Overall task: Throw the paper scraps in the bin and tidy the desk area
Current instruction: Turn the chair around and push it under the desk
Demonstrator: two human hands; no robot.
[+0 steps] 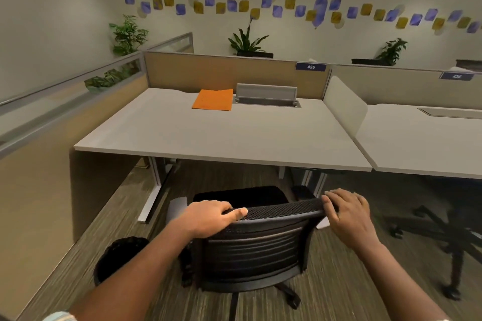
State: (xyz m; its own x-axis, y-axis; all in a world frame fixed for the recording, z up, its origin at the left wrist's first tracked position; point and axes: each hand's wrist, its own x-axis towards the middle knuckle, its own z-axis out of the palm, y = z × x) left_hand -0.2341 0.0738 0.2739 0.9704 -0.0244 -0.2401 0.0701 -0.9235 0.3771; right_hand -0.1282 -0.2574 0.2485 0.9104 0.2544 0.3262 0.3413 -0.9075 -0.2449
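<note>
The desk (221,135) spans the view at twelve o'clock from the hands, its near edge running left to right, its top bare but for an orange folder (213,99) lying flat at the back beside the cable tray (266,95). Between desk and person stands the mesh office chair (257,240), backrest toward the camera, its top rail parallel to the desk edge. The kneehole beyond looks open, so the chair should push straight in. The waste bin (117,259) sits on the carpet at eight o'clock of the chair, nearer the left arm. The left hand (208,217) curls over the rail's left end; the right hand (348,212) rests half-closed on its right end. No paper scraps show.
</note>
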